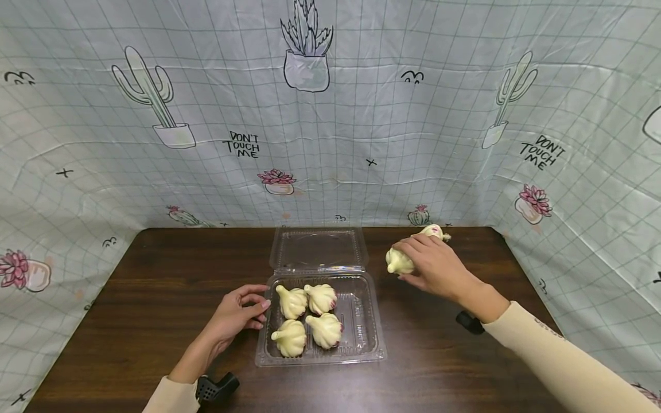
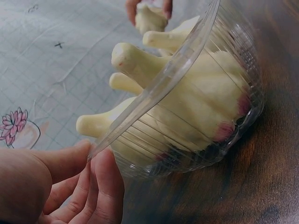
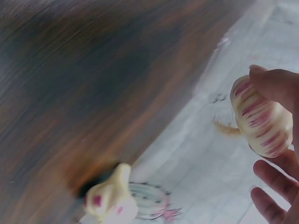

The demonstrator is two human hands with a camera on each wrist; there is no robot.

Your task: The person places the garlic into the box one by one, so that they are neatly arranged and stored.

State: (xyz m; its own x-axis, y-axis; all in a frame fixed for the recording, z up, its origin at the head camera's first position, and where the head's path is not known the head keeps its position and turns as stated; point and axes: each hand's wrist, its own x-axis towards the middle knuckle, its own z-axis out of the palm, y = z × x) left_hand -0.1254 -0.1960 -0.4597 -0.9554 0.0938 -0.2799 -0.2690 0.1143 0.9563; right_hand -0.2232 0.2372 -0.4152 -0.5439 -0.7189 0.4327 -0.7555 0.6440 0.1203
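My right hand [image 1: 436,267] grips a garlic bulb [image 1: 399,262] above the right part of the table; the right wrist view shows its pink-streaked side and rootlets, with the thumb [image 3: 275,86] on it. Just behind that hand lies another garlic bulb [image 1: 434,231], partly covered by it in the head view. At the left side of an open clear plastic clamshell box [image 1: 364,321], my left hand [image 1: 234,312] pinches the rim between thumb and fingers, as the left wrist view shows. Several garlic bulbs [image 1: 324,331] sit in the left and middle of the box.
The box's hinged lid [image 1: 320,250] lies back toward the rear of the dark wooden table [image 1: 181,275]. A pale cloth [image 1: 330,143] printed with cacti hangs behind the table and along both sides. Each wrist wears a black device [image 1: 217,388].
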